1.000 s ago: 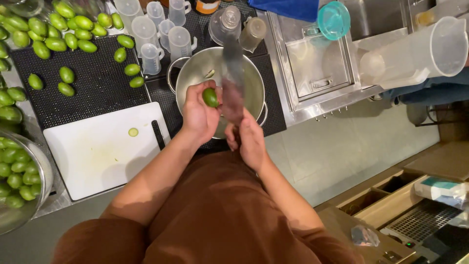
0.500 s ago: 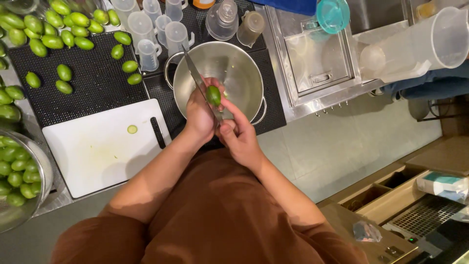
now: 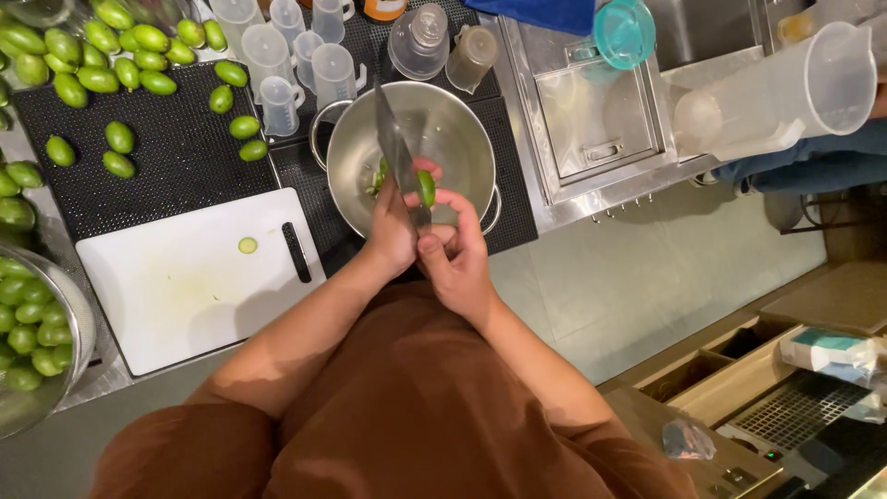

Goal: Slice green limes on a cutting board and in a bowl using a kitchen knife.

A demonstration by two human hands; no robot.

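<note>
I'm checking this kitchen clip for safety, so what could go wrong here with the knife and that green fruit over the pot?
1. The left hand holds the green fruit in the air while the knife in the right hand cuts it; a slip could likely nick the fingers.
2. With no board under it, a cut piece might miss the steel pot.
3. The long blade points towards the measuring cups and might knock one.
</note>
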